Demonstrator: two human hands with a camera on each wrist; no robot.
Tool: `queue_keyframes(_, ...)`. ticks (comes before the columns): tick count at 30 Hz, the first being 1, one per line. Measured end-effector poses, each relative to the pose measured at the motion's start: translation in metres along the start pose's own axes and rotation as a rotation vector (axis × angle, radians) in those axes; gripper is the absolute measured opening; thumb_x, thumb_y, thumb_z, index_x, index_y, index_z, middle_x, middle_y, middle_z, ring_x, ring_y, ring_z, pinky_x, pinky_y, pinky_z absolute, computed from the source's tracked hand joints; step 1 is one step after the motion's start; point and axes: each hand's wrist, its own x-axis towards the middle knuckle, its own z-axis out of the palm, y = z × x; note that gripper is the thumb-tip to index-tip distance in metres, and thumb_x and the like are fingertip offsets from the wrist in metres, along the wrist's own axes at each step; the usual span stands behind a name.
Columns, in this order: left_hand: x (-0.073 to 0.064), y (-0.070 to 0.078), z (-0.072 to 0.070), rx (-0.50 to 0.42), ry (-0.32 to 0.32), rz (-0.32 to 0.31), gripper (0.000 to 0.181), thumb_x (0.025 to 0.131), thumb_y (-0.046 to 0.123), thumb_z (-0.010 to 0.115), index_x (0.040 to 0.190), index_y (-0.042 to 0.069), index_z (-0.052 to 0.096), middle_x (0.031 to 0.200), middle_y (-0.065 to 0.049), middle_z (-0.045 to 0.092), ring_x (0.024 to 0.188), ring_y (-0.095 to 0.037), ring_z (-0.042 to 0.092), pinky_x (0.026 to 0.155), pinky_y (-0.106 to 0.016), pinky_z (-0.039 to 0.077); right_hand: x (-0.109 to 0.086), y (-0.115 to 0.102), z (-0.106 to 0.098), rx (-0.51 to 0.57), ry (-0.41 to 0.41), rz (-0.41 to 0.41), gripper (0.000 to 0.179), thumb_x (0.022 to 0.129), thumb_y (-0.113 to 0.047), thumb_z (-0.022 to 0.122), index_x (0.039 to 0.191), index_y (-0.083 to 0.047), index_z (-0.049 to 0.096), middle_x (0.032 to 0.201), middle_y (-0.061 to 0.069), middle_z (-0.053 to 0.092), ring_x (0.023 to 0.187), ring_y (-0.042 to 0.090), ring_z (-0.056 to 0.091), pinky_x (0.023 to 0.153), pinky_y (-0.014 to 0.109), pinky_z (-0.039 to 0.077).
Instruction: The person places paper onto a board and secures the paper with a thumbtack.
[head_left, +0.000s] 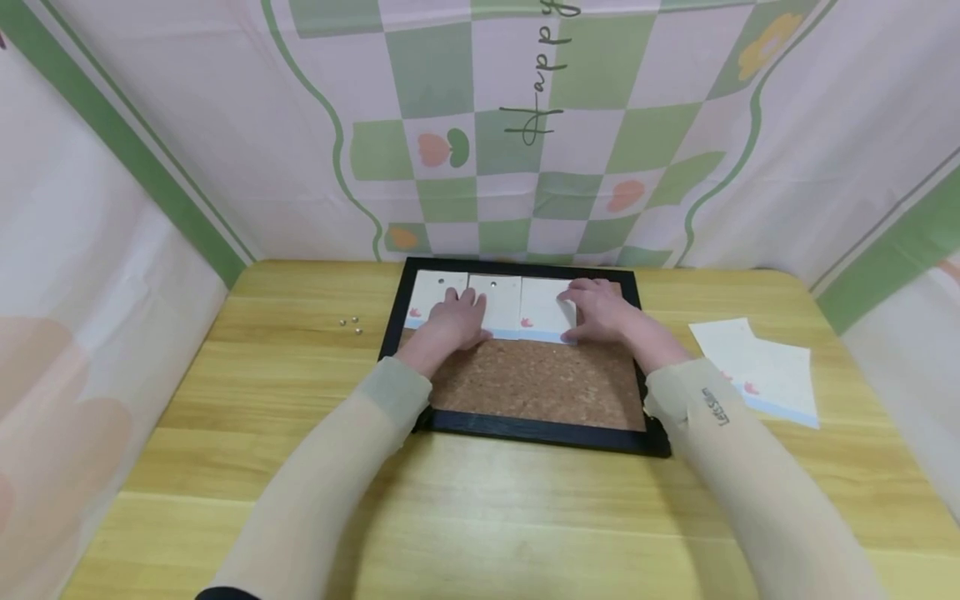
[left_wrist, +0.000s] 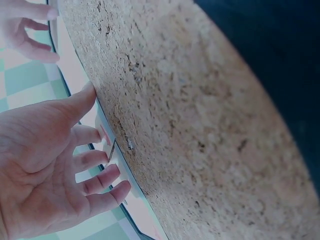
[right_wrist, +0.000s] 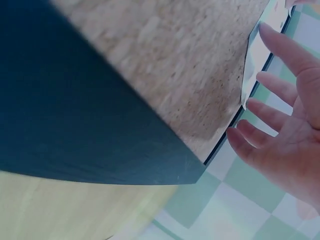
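Note:
A cork board point(head_left: 536, 379) in a black frame lies on the table, with three white paper sheets in a row along its far side. The left sheet point(head_left: 427, 298) and the middle sheet point(head_left: 506, 307) each have a small silver pin near the top. My left hand point(head_left: 456, 320) rests with fingers spread over these two sheets, thumb at the middle one's lower edge. No pin shows on the right sheet point(head_left: 543, 302). My right hand point(head_left: 602, 312) touches that sheet's right side, thumb near the lower corner. In the right wrist view its fingers point(right_wrist: 272, 116) are loosely bent and apart.
Three small silver pins point(head_left: 356, 319) lie on the wooden table point(head_left: 285, 400) left of the board. Two overlapping white sheets point(head_left: 783, 367) with a blue lower band lie to the right. A checked curtain point(head_left: 510, 142) hangs behind the table.

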Motion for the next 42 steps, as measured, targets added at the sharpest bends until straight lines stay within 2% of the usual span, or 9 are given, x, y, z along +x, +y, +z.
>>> queue_keyframes(11, -0.002, 0.001, -0.001, -0.018, 0.005, -0.002, 0.072, 0.105, 0.045, 0.045, 0.161, 0.013, 0.015, 0.168, -0.012, 0.014, 0.153, -0.038, 0.015, 0.115, -0.049, 0.038, -0.005, 0.006, -0.001, 0.007, -0.081, -0.022, 0.067, 0.092, -0.026, 0.072, 0.148, 0.001, 0.044, 0.158, 0.032, 0.027, 0.147, 0.052, 0.022, 0.12, 0.064, 0.019)
queue_keyframes(20, -0.006, 0.005, -0.003, -0.047, 0.016, -0.01, 0.069, 0.104, 0.041, 0.048, 0.159, 0.009, 0.021, 0.167, -0.015, 0.018, 0.152, -0.039, 0.018, 0.115, -0.049, 0.039, -0.002, 0.004, -0.001, -0.045, -0.084, -0.049, 0.065, 0.091, -0.023, 0.072, 0.142, 0.007, 0.045, 0.154, 0.034, 0.035, 0.145, 0.049, 0.029, 0.121, 0.059, 0.024)
queue_keyframes(29, -0.006, 0.007, 0.005, -0.026, 0.082, 0.014, 0.062, 0.105, 0.04, 0.047, 0.155, 0.007, 0.03, 0.166, -0.021, 0.019, 0.15, -0.042, 0.025, 0.114, -0.05, 0.042, -0.007, 0.007, 0.001, -0.018, -0.117, -0.018, 0.066, 0.095, -0.023, 0.068, 0.147, 0.005, 0.04, 0.159, 0.033, 0.024, 0.15, 0.048, 0.021, 0.123, 0.059, 0.019)
queue_keyframes(34, -0.007, 0.0, 0.003, -0.098, 0.103, 0.046, 0.062, 0.106, 0.043, 0.042, 0.156, 0.009, 0.029, 0.166, -0.018, 0.019, 0.15, -0.041, 0.028, 0.115, -0.052, 0.039, -0.01, 0.008, 0.001, -0.015, -0.116, -0.027, 0.067, 0.096, -0.023, 0.068, 0.148, 0.006, 0.038, 0.16, 0.034, 0.02, 0.15, 0.049, 0.019, 0.123, 0.059, 0.019)
queue_keyframes(36, -0.008, -0.007, 0.0, -0.138, 0.109, 0.077, 0.061, 0.107, 0.042, 0.042, 0.157, 0.01, 0.03, 0.166, -0.017, 0.021, 0.15, -0.038, 0.029, 0.118, -0.051, 0.036, -0.011, 0.007, 0.001, -0.016, -0.106, -0.037, 0.067, 0.096, -0.023, 0.068, 0.148, 0.006, 0.038, 0.159, 0.034, 0.023, 0.148, 0.049, 0.025, 0.121, 0.059, 0.024)
queue_keyframes(40, -0.016, -0.028, 0.0, -0.286, 0.127, 0.146, 0.057, 0.106, 0.038, 0.046, 0.155, 0.011, 0.035, 0.163, -0.014, 0.031, 0.149, -0.032, 0.034, 0.12, -0.048, 0.033, -0.012, 0.005, 0.0, -0.018, -0.091, -0.048, 0.065, 0.095, -0.023, 0.069, 0.147, 0.005, 0.04, 0.154, 0.033, 0.03, 0.142, 0.048, 0.034, 0.117, 0.059, 0.03)
queue_keyframes(42, -0.025, -0.042, 0.002, -0.384, 0.149, 0.179, 0.054, 0.105, 0.036, 0.048, 0.153, 0.011, 0.039, 0.159, -0.013, 0.039, 0.145, -0.03, 0.041, 0.118, -0.047, 0.037, -0.011, 0.003, -0.001, -0.023, -0.092, -0.049, 0.064, 0.095, -0.023, 0.068, 0.146, 0.004, 0.041, 0.154, 0.033, 0.031, 0.142, 0.048, 0.033, 0.117, 0.058, 0.03)
